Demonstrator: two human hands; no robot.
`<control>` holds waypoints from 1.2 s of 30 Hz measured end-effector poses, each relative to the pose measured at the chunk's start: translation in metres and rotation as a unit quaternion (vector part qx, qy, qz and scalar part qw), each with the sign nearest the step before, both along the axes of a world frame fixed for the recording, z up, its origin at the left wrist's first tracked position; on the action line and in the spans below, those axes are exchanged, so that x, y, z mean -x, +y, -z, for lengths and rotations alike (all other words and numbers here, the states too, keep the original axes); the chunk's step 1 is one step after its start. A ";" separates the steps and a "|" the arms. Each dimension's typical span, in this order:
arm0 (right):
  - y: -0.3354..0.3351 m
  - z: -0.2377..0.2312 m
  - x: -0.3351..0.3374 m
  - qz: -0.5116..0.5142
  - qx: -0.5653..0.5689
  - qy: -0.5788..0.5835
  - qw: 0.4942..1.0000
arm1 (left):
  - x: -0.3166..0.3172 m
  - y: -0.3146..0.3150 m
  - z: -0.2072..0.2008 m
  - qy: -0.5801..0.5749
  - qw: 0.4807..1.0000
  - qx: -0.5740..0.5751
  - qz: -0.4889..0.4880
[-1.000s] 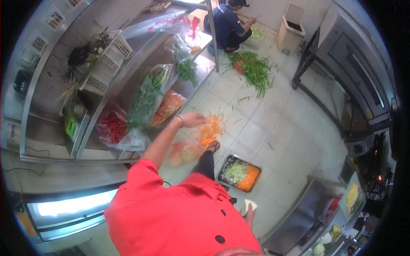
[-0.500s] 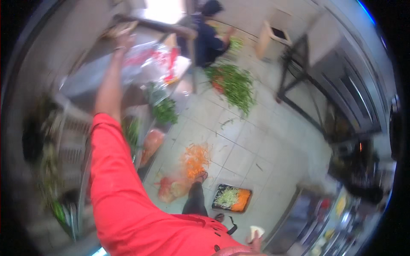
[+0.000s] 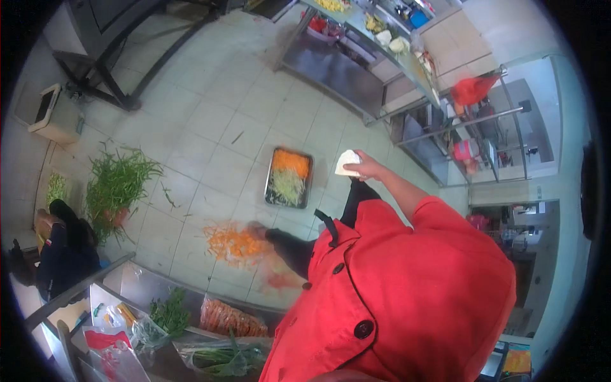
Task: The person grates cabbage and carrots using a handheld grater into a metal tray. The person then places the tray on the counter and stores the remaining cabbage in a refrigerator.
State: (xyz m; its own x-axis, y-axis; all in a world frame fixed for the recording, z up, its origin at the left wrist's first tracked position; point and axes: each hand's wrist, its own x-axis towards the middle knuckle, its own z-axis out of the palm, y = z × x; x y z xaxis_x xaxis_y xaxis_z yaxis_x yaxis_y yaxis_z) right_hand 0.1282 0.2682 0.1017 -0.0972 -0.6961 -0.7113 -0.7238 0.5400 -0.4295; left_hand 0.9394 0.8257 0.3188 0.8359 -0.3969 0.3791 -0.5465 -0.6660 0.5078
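My right hand (image 3: 360, 165) grips a pale half-round piece (image 3: 347, 163), which looks like cut cabbage, its curved edge facing up and left. It is held out above the tiled floor, beside a dark rectangular tray (image 3: 270, 191) on the floor. In the tray lie shredded orange carrot (image 3: 291, 162) and pale green shreds (image 3: 289, 185), side by side. My left hand is out of the picture; my red jacket (image 3: 433, 267) fills the lower right.
Scattered carrot shreds (image 3: 235, 244) lie by my foot. Green leafy stalks (image 3: 118, 188) are heaped on the floor near a crouching person (image 3: 67, 248). A bench along the lower edge holds bagged carrots (image 3: 232, 318) and greens (image 3: 170, 313). Steel counters (image 3: 337, 73) stand at the back.
My view has swung round to the right. My left hand, earlier stretched over the bench, has left the picture. My right hand still holds the pale piece and now shows more fully.
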 end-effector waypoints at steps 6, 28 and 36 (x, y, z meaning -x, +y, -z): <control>-0.001 0.037 -0.009 -0.012 -0.050 -0.022 0.998 | 0.122 -0.041 -0.014 0.219 0.953 0.200 -0.056; -0.128 0.386 0.142 -0.041 -0.227 -0.176 0.957 | 0.460 -0.200 0.451 0.531 0.696 0.365 -0.317; -0.271 0.617 0.099 -0.078 -0.144 -0.299 0.940 | 0.700 -0.412 0.760 0.431 0.658 0.398 -0.472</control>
State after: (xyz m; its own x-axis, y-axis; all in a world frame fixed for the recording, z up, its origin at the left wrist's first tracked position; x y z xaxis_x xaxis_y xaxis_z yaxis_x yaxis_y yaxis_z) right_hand 0.0295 -0.0030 -0.5153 0.4677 -0.4382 -0.7676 -0.4792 0.6040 -0.6368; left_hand 0.2390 0.4135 -0.4412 0.6077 0.4915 -0.6238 0.6396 0.1628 0.7513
